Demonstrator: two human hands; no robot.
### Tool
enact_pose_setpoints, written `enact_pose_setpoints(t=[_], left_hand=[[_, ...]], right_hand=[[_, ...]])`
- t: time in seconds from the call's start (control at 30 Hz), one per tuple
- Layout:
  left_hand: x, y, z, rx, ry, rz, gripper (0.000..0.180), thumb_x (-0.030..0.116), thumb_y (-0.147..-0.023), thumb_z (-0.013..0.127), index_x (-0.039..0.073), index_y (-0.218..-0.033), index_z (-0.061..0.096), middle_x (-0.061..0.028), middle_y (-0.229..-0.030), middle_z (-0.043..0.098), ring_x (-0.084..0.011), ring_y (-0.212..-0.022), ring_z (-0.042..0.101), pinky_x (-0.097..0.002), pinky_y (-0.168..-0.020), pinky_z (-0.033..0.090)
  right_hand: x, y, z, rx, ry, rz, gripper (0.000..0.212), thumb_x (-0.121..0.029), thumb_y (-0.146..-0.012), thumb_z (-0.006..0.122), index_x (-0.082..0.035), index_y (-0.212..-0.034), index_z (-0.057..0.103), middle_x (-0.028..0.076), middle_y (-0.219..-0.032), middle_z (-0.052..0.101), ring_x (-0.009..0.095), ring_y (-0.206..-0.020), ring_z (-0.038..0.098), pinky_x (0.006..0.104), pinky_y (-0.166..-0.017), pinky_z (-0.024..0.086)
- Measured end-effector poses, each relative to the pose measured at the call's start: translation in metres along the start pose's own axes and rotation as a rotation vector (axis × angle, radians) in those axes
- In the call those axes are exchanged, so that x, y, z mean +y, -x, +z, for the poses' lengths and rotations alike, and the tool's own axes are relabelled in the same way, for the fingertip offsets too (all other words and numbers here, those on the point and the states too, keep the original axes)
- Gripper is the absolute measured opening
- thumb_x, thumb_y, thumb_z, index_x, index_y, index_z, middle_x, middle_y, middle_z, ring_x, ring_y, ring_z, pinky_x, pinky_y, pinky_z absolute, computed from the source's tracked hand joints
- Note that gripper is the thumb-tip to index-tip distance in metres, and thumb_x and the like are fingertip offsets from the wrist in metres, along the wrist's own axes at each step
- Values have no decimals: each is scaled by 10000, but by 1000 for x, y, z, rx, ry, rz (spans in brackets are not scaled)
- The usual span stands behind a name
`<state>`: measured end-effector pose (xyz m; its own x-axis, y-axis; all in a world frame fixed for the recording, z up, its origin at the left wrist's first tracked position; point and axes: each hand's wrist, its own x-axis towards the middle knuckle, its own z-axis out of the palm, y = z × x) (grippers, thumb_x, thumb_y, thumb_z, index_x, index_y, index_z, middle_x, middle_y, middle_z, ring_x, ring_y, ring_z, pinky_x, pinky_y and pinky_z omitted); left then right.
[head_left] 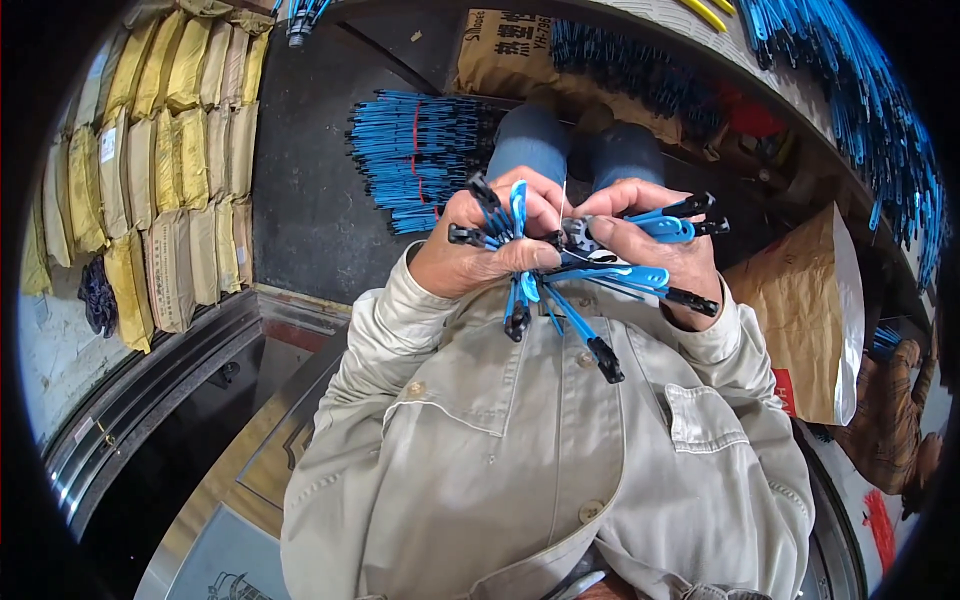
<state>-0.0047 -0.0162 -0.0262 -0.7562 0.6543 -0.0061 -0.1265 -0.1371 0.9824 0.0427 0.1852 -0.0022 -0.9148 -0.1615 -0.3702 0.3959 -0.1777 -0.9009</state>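
In front of my chest both hands hold a bunch of blue umbrella ribs (570, 312) with black ends, fanned out in several directions. My left hand (478, 264) is closed around part of the bunch, its thumb pressed near the centre. My right hand (690, 262) pinches a black toothed hub (581, 236) between thumb and fingers, with ribs lying across its palm. A thin pale wire (564, 198) rises between the fingertips of the two hands. Whether each rib is joined to the hub is hidden by the fingers.
Banded bundles of blue ribs (415, 155) lie ahead, left of my knees. Yellow wrapped packages (185, 165) are stacked at far left. More ribs hang off a bench (660, 25) at upper right. A brown paper sack (800, 310) stands right, near another person's plaid sleeve (885, 430).
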Motion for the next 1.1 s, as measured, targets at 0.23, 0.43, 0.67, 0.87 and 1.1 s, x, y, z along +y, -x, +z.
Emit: enact_pose_setpoints(t=[0.23,0.43,0.67,0.87,1.1], left_hand=[[-6,5,-1,10,-42,68,248,87,-660,793,16,-808,607,-98,-881,613,-175,-837,590,-297,-747,462],[-4,13,6,109,1,20,250,69,-698,763,7,-855,579,-99,-882,628,-172,-872,603,-301,-768,474],[7,17,15,172,114,-46,233,56,-743,720,1,-933,598,-102,-914,641,-146,-850,607,-267,-749,478],[9,19,5,121,-94,22,286,41,-764,685,-9,-1037,617,-108,-923,647,-151,-804,613,-264,-725,480],[10,14,3,53,-311,138,312,64,-731,705,6,-1030,642,-121,-883,649,-203,-741,610,-299,-668,480]], right_hand=[[-6,1,7,-8,-1,1,116,-57,-792,680,19,-873,650,39,-800,659,52,-705,588,191,-621,480],[-3,1,8,-26,-61,-14,132,-52,-779,697,19,-877,642,36,-800,650,60,-714,590,192,-625,480],[-1,0,0,-175,-2,-135,218,-54,-768,711,19,-946,609,31,-833,620,77,-800,589,205,-694,483],[17,3,6,-106,21,-294,357,-48,-734,740,10,-1033,554,45,-909,598,97,-843,592,223,-732,488],[33,4,15,79,42,-510,449,-53,-685,781,1,-1049,525,56,-953,571,123,-837,601,248,-736,493]])
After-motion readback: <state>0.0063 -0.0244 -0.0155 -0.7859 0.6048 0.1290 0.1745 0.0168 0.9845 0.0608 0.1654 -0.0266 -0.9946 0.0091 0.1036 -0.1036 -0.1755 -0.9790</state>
